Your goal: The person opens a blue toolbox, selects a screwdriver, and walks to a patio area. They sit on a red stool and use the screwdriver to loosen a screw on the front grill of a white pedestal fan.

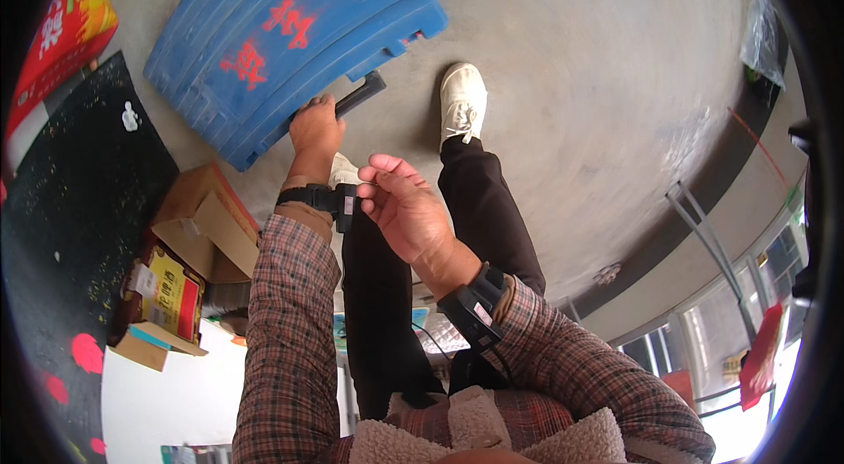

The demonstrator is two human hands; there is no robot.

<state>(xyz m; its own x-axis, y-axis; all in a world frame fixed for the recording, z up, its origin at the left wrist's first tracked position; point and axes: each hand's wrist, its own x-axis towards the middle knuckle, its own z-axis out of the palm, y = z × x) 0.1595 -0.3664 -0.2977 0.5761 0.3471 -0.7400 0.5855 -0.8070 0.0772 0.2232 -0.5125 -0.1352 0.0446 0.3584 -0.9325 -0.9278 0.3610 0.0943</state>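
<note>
A large blue ribbed plastic case (308,33) with red painted marks lies on the floor ahead of me, to the left. A dark handle (362,95) sticks out at its near edge. My left hand (316,124) is closed around the end of that handle. My right hand (406,213) is held up in front of my legs, palm partly turned up, away from the case. Its fingers are curled in towards the thumb. Whatever lies between them, if anything, is too small to make out.
My white shoe (462,99) stands on the grey concrete floor (580,104) to the right of the case. At the left are an open cardboard box (204,222), a yellow and red carton (171,293), a dark speckled board (79,183) and a red box (66,38).
</note>
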